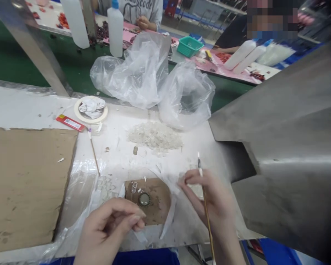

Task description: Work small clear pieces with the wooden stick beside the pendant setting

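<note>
My right hand (213,200) has a thin paintbrush (205,204) with a wooden handle tucked between its fingers, bristles up. Its thumb and forefinger also pinch together, possibly on a small clear piece; blur hides this. Thumb and fingertips of my left hand (110,228) are pressed together, and what they hold, if anything, does not show. Just beyond it, a metal bottle cap (145,199) rests on a brown cardboard piece (161,204), with a small clear plastic piece (134,187) beside it. Further clear pieces (107,189) lie left of the cardboard.
Behind my hands is a heap of clear bits (156,138), then crumpled plastic bags (146,73). A tape roll (77,112), a red packet (71,123) and another brush (94,154) lie left, near a cardboard sheet (24,184). A metal housing (292,158) borders the right. People sit opposite.
</note>
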Motion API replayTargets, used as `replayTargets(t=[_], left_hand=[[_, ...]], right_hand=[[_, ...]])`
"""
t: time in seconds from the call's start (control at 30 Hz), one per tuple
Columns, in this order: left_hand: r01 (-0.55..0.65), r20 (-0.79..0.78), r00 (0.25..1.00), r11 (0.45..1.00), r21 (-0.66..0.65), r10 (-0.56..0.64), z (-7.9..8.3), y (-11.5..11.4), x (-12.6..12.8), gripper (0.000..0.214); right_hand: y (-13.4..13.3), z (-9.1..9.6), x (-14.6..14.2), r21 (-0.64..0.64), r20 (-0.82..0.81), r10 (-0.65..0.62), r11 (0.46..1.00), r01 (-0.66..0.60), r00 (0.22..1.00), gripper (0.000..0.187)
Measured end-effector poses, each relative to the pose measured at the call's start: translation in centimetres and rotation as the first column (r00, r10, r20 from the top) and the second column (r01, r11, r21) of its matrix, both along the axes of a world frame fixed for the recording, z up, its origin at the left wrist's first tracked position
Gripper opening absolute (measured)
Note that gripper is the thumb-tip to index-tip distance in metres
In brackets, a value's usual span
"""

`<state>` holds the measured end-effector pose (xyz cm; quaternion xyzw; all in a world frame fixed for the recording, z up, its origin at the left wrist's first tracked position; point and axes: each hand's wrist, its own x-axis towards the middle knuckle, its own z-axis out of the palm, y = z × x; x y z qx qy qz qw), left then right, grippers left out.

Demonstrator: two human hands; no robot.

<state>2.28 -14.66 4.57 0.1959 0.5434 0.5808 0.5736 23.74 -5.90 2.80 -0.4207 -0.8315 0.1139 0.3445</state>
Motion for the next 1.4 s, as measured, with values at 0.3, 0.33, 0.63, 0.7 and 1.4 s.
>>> replayTargets(t=[0.3, 0.33, 0.63, 0.7, 1.4], left_hand=[[-0.007, -0.303, 0.949, 0.965, 0.263, 0.089, -1.2, -0.1, 0.4, 0.01], [0.033, -0.361, 0.929, 0.955, 0.296, 0.08, -1.6, -0.3, 0.1, 0.007], [0.316, -0.58, 0.815, 0.846, 0.43, -0.01, -2.9, -0.4, -2.1, 0.024], [0.371, -0.609, 0.793, 0.812, 0.451, -0.024, -2.7, -0.2, -2.3, 0.024], [0.283, -0.708, 0.677, 0.816, 0.504, 0.202, -2.4, -0.7, -0.2, 0.018]], right_hand=[[-3.6, 3.1, -5.4, 0.039, -0.006, 0.303, 0.952, -0.302, 0.953, 0.02], [-3.5, 3.0, -5.5, 0.037, -0.021, 0.307, 0.951, -0.306, 0.951, 0.023], [-2.1, 1.7, -5.3, -0.172, -0.34, 0.435, 0.843, -0.509, 0.834, 0.017], [-2.1, 1.1, -5.6, -0.154, -0.431, 0.424, 0.836, -0.527, 0.797, 0.014], [-4.1, -0.6, -6.9, -0.176, -0.574, 0.31, 0.857, -0.484, 0.758, 0.011]])
